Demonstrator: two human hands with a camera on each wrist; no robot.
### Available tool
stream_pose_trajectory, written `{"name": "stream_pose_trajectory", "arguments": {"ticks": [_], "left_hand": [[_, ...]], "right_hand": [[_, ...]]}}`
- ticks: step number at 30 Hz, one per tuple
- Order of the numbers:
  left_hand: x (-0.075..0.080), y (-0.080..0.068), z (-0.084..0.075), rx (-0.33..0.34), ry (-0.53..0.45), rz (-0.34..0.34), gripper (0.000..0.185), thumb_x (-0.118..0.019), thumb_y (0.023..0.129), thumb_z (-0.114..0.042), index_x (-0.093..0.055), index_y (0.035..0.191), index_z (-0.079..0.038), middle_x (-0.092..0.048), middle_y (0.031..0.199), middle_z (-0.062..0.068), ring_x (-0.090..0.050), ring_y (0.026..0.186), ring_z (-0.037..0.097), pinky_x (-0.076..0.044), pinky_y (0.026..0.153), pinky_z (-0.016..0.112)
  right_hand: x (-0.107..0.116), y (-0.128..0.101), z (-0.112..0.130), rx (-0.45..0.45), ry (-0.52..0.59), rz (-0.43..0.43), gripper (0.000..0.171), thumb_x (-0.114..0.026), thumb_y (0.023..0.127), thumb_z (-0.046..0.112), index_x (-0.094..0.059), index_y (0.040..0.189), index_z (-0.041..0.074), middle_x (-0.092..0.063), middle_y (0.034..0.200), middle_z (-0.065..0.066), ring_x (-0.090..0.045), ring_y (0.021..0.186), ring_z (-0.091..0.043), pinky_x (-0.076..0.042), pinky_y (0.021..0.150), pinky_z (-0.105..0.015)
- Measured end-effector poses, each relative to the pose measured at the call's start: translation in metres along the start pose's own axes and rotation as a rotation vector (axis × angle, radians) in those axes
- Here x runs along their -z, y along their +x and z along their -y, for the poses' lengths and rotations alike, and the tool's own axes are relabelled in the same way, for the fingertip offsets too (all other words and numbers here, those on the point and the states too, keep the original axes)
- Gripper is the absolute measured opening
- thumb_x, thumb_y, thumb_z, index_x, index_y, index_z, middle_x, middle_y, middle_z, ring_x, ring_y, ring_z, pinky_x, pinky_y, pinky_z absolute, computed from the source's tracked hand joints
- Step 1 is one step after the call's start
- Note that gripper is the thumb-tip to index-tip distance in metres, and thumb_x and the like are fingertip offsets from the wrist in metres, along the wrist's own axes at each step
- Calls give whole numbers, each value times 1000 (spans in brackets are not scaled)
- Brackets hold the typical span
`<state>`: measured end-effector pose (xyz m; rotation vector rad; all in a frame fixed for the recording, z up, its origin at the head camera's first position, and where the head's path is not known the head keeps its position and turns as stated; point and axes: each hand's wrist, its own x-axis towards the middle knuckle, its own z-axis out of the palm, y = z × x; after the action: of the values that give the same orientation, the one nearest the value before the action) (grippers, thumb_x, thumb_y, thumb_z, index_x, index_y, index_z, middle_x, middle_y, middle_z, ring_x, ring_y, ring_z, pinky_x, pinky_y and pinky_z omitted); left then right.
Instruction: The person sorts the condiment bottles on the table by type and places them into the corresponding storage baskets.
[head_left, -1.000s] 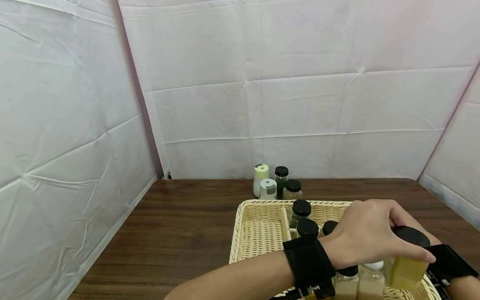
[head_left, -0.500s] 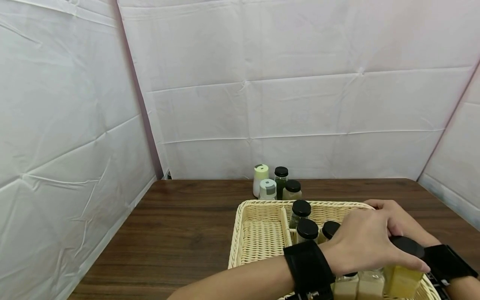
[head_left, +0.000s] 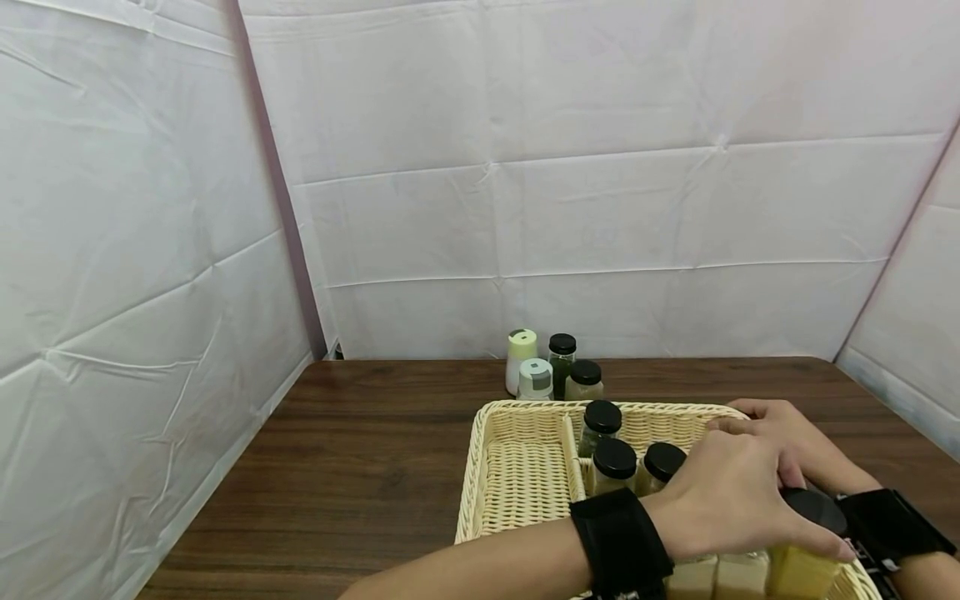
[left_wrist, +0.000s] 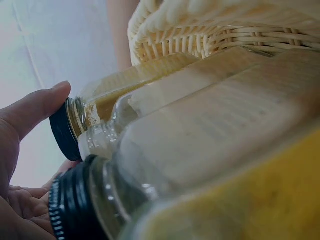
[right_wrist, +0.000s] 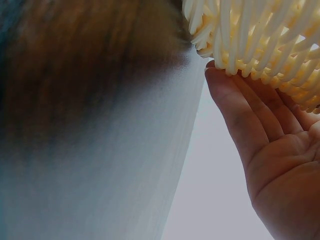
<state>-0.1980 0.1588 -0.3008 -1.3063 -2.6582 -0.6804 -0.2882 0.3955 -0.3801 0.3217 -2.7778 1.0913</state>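
Left hand [head_left: 731,500] curls its fingers over the black cap of the yellow jar [head_left: 802,560], gripping it at the basket's [head_left: 480,467] right front corner. Right hand [right_wrist: 272,150] lies flat, fingers straight, against the basket's outer right wall

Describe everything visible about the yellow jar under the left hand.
The yellow jar is clear glass, square-sided, full of yellow powder, with a black screw lid. It stands upright at the near right corner of the wicker basket, close beside paler jars. The left hand grips it from above, fingers curled over the lid. Its base is out of view.
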Motion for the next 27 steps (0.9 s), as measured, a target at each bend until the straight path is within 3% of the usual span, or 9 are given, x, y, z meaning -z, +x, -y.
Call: {"name": "stream_pose_trajectory", "arguments": {"ticks": [5,13,19,27], "left_hand": [[-3,0,-1,10,11,1,32,-89,80,-59,-70,75,-35,-49,58,-28,-44,55,-14,-37,57,8],[-4,1,-1,5,-25,35,30,-90,81,-54,-71,75,-33,-51,59,-27,-44,59,-15,-37,60,7],[-6,2,0,-9,-2,45,27,-92,80,-53,-74,79,-33,-51,60,-28,-42,62,-17,-36,61,6],[-7,2,-2,12,27,61,24,-93,78,-54,-77,84,-36,-53,65,-32,-40,65,-19,-35,61,6]], "right_hand": [[0,1,4,-63,30,5,37,-65,107,42,-77,117,8,-76,98,-4,-69,82,-16,-54,71,-31],[-1,2,3,-86,6,21,42,-67,105,46,-75,118,7,-74,100,-5,-68,84,-19,-54,71,-34],[0,3,2,-68,-42,27,46,-67,106,44,-73,126,3,-74,107,-5,-68,88,-18,-54,73,-35],[0,4,3,-38,-74,22,43,-67,106,43,-74,122,5,-74,105,-4,-67,88,-18,-53,73,-35]]}}
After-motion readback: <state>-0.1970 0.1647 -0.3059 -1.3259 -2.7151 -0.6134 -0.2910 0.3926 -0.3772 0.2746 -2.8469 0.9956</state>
